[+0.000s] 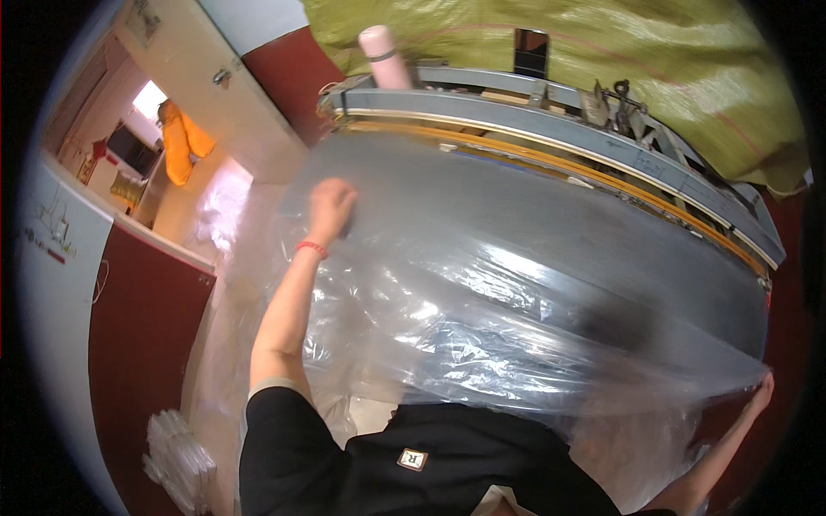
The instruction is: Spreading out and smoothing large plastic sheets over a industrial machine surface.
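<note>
A wide sheet of clear plastic film [516,344] lies in shiny folds over the near part of a dark grey table surface [516,202] and hangs down in front of me. At the table's left end is my left hand [331,211], closed, with a red band on its wrist. Film lies around that hand, and its curled fingers appear to grip it, though they are slightly blurred. Far to the right, my right hand [764,394] is closed on a corner of the same film. The film stretches taut toward that corner.
A long metal frame [533,107] with an orange-yellow strip runs along the table's far side. On it stand a pink bottle [385,58] and a metal clamp-like part [621,103]. Yellow-green woven sheeting [671,77] hangs behind. An open door [206,64] and bundled clear plastic [179,460] are at left.
</note>
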`<state>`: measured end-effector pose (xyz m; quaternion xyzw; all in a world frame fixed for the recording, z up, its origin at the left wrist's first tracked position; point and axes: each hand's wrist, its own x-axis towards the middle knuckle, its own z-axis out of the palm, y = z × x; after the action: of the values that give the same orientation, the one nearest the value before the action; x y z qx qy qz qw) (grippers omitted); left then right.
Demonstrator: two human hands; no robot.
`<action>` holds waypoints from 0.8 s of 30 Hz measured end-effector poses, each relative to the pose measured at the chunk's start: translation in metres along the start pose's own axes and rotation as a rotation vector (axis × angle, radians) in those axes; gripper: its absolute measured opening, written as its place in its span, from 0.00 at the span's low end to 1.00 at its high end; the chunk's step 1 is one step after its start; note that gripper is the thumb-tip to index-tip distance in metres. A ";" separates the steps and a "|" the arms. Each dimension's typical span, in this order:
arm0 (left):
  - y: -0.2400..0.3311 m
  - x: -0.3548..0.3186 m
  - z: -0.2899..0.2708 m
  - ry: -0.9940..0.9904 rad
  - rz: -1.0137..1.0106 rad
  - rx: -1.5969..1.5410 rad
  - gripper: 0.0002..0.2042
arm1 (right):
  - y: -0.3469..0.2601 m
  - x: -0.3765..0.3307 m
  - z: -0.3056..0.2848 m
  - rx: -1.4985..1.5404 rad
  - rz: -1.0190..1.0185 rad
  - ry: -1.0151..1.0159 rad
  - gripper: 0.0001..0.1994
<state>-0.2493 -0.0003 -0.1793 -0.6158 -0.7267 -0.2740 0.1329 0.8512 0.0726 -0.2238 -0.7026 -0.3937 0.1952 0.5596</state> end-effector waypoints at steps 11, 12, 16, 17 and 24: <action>0.055 0.128 0.016 0.446 -0.347 -0.568 0.09 | -0.049 0.035 0.162 -0.560 -0.533 0.592 0.08; 0.027 0.120 0.039 0.378 -0.418 -0.633 0.09 | -0.038 0.034 0.182 -0.526 -0.447 0.396 0.07; -0.048 0.119 0.095 0.375 -0.435 -0.642 0.08 | -0.078 0.033 0.244 -0.142 -0.394 0.236 0.06; -0.049 0.123 0.109 0.396 -0.458 -0.660 0.07 | -0.079 0.036 0.247 -0.155 -0.393 0.253 0.06; -0.070 0.143 0.125 0.383 -0.503 -0.755 0.07 | -0.084 0.045 0.269 0.041 -0.255 0.308 0.06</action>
<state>-0.3289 0.1807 -0.2217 -0.3652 -0.6654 -0.6499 -0.0387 0.6582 0.2833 -0.2172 -0.6569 -0.3853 0.0209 0.6478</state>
